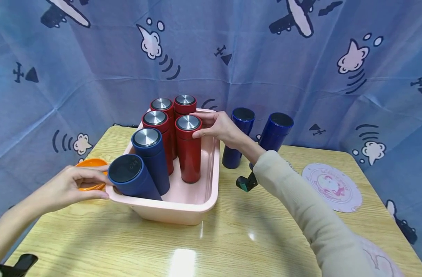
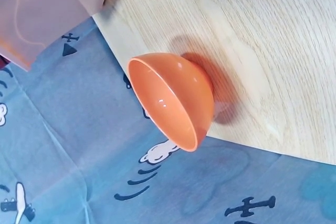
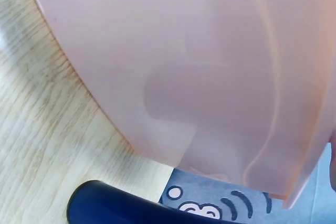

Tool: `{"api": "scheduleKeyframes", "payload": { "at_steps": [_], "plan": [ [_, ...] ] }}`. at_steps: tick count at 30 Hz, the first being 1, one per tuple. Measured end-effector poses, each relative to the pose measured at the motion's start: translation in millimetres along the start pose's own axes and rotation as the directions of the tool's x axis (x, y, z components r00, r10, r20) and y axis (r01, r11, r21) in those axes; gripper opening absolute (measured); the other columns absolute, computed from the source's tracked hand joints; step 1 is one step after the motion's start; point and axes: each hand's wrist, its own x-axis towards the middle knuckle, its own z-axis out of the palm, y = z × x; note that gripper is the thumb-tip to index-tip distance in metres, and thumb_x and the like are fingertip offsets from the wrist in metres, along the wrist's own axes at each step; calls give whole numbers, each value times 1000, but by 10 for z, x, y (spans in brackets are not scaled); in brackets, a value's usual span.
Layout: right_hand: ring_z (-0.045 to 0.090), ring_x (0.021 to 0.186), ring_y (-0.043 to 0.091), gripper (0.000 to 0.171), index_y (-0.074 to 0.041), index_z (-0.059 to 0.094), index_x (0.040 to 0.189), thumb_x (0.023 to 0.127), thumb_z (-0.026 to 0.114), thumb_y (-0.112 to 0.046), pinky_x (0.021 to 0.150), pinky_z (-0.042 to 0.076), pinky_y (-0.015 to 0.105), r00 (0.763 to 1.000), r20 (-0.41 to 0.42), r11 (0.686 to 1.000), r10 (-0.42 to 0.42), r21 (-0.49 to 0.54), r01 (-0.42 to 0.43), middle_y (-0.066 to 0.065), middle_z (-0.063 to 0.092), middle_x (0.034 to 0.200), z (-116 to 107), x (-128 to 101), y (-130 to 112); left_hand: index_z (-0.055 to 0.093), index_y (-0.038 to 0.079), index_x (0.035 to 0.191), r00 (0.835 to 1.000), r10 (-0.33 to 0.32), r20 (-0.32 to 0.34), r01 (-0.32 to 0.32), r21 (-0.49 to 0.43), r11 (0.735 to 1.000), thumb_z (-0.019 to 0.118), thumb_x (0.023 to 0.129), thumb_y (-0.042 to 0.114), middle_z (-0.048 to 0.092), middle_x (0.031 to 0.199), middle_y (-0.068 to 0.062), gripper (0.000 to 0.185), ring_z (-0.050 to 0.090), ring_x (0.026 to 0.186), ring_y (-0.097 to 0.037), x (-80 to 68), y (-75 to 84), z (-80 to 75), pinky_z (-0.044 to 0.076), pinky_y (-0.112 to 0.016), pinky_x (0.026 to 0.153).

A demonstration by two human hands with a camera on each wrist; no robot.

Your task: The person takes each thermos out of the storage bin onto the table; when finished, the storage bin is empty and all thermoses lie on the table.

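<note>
A pale pink plastic bin on the table holds several thermos bottles. At its front left corner my left hand grips the rim, thumb low and fingers over the edge, beside a tilted blue thermos. My right hand reaches over the bin's right side and holds a red thermos near its silver-topped lid, thumb at the front. That bottle stands upright in the bin. Behind and left of it are more red thermoses and a second blue thermos. In the right wrist view, the bin's wall fills most of the picture.
Two glossy dark blue thermoses stand on the table right of the bin, behind my right forearm. An orange bowl sits left of the bin near the table edge. A round pink-white mat lies at the right. Blue curtain surrounds the table.
</note>
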Motion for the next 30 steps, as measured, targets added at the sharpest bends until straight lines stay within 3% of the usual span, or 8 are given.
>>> {"api": "scheduleKeyframes", "payload": {
  "at_steps": [10, 16, 23, 30],
  "plan": [
    [63, 110, 20, 59, -4, 58, 132, 76, 78, 4, 91, 53, 31, 1000, 5, 999, 29, 32, -29, 15, 66, 117, 6, -62, -186, 71, 3, 100, 1000, 21, 6, -21, -36, 999, 74, 67, -21, 67, 115, 5, 41, 50, 122, 0, -8, -15, 4, 53, -19, 83],
    [63, 111, 20, 59, -4, 58, 132, 77, 78, 4, 92, 52, 32, 999, 8, 999, 43, 31, -43, 15, 65, 118, -5, -102, -272, 72, 5, 100, 1000, 7, 2, -7, -29, 1000, 74, 68, -20, 69, 111, 5, 41, 50, 121, 2, -9, -15, -2, 53, -19, 82],
    [62, 112, 23, 59, -2, 56, 133, 78, 75, 8, 94, 52, 33, 1000, 0, 998, 31, 53, -31, 18, 64, 119, -26, -165, -388, 72, 4, 102, 999, 52, 14, -52, -33, 998, 73, 67, -22, 70, 107, 1, 43, 50, 123, 0, 8, -32, 1, 51, -16, 84],
    [62, 112, 22, 60, -2, 55, 134, 79, 74, 9, 94, 51, 33, 999, -5, 996, 49, 78, -48, 18, 63, 120, -29, -203, -540, 72, 3, 101, 1000, 19, 10, -19, -34, 999, 73, 68, -22, 68, 112, 5, 41, 50, 122, 2, -7, -14, 2, 52, -17, 85]
  ]
}}
